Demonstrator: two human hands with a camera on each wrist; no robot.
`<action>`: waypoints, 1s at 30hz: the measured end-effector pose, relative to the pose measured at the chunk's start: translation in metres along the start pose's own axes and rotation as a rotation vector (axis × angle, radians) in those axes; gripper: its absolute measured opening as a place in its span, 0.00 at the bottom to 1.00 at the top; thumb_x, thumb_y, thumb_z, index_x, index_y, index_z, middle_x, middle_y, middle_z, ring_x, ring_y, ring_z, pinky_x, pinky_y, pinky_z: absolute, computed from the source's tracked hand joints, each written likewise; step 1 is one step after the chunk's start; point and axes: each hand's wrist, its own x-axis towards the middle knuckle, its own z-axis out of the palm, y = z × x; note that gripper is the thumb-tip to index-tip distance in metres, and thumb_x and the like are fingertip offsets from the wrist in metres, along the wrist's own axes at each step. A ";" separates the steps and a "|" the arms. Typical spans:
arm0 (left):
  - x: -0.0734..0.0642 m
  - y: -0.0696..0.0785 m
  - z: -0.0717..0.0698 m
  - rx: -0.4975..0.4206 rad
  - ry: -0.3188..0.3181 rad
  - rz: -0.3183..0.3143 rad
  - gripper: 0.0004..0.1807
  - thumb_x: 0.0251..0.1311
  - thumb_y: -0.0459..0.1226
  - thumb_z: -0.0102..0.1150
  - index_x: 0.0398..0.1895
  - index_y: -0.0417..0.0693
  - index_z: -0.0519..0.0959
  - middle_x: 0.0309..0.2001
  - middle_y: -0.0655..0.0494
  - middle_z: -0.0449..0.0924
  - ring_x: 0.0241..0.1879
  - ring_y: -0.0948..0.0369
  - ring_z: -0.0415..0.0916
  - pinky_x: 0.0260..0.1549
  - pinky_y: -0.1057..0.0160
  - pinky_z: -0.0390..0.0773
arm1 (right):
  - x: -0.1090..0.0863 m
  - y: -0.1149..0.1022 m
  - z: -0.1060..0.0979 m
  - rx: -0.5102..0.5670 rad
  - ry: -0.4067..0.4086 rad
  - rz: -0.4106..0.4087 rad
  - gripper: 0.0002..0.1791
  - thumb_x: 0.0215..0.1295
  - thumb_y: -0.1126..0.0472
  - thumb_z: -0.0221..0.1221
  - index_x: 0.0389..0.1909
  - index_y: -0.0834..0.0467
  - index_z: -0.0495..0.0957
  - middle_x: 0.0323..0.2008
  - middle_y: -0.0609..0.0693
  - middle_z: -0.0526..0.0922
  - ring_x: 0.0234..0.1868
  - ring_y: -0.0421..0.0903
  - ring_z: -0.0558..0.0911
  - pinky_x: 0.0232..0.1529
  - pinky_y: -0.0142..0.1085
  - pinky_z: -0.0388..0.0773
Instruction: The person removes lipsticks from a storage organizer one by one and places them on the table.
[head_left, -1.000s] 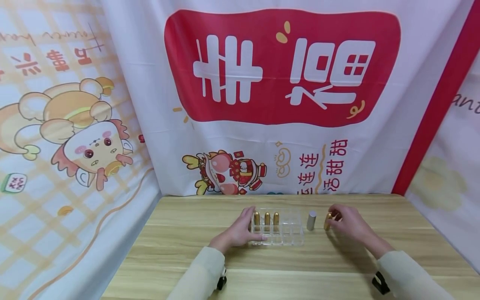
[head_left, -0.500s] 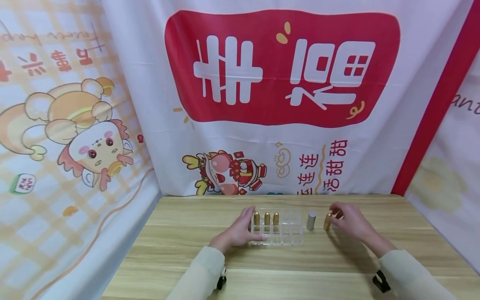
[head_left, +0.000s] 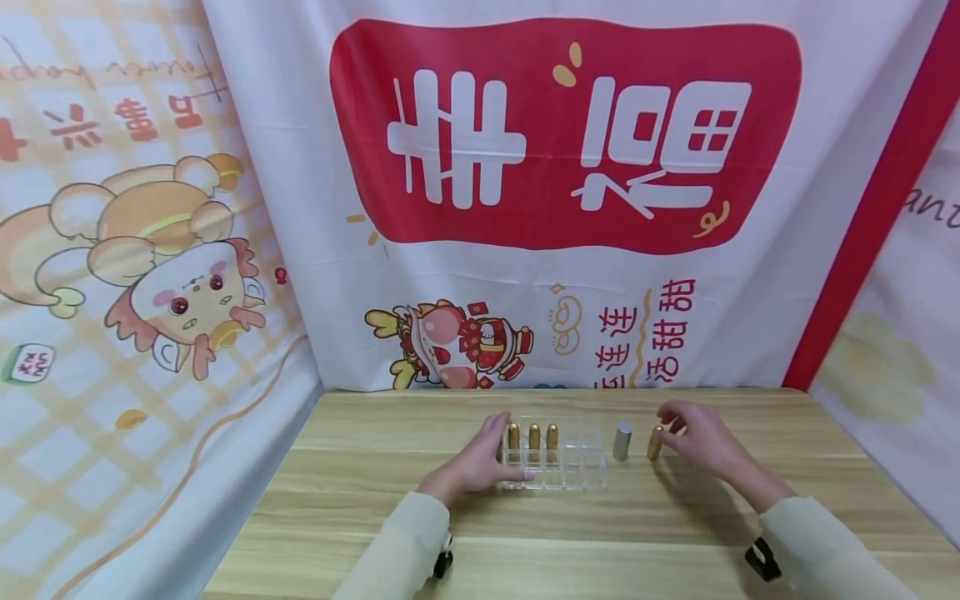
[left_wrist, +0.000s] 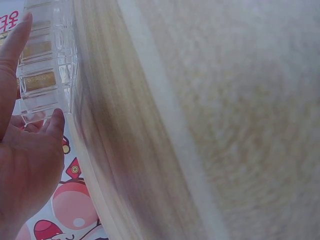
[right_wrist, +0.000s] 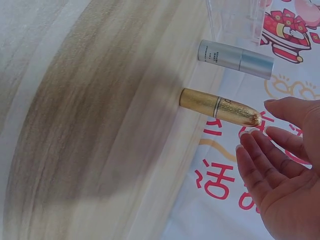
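Observation:
My left hand holds the left end of a clear acrylic lipstick organizer, thumb at the front and fingers round the far side. Several slots make up the organizer, and three gold lipstick tubes stand in its back row. At the right, a gold bullet-shaped lipstick stands upright on the table. My right hand is just beside its rounded top, thumb and fingertips spread around the tip with a small gap showing in the right wrist view. A silver lipstick stands upright between the organizer and the gold one.
A light wood-grain table carries everything. White printed cloth hangs behind the table's back edge and along both sides. Black bands show at the wrists.
My right thumb and fingers have loosened and drawn slightly away from the gold lipstick's top, which stays where it stood. The left hand and organizer have not moved.

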 end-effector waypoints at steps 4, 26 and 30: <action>-0.001 0.001 0.000 -0.001 0.001 0.005 0.64 0.52 0.53 0.78 0.83 0.46 0.46 0.80 0.45 0.49 0.79 0.47 0.49 0.77 0.46 0.54 | 0.002 -0.002 -0.002 -0.005 0.005 -0.012 0.12 0.60 0.67 0.69 0.43 0.66 0.82 0.38 0.59 0.86 0.35 0.49 0.85 0.36 0.43 0.86; -0.002 0.004 -0.001 0.001 0.002 0.005 0.64 0.52 0.52 0.78 0.83 0.46 0.46 0.81 0.46 0.48 0.79 0.48 0.49 0.77 0.46 0.53 | 0.004 -0.018 -0.009 -0.016 0.002 -0.015 0.12 0.63 0.65 0.68 0.45 0.65 0.83 0.39 0.56 0.86 0.36 0.47 0.84 0.36 0.43 0.86; -0.003 0.004 -0.001 -0.007 0.007 0.005 0.64 0.52 0.53 0.78 0.83 0.45 0.46 0.80 0.45 0.49 0.79 0.48 0.49 0.77 0.47 0.53 | 0.005 -0.023 -0.008 -0.019 0.003 -0.023 0.11 0.63 0.65 0.68 0.44 0.64 0.83 0.39 0.55 0.86 0.36 0.46 0.83 0.36 0.41 0.86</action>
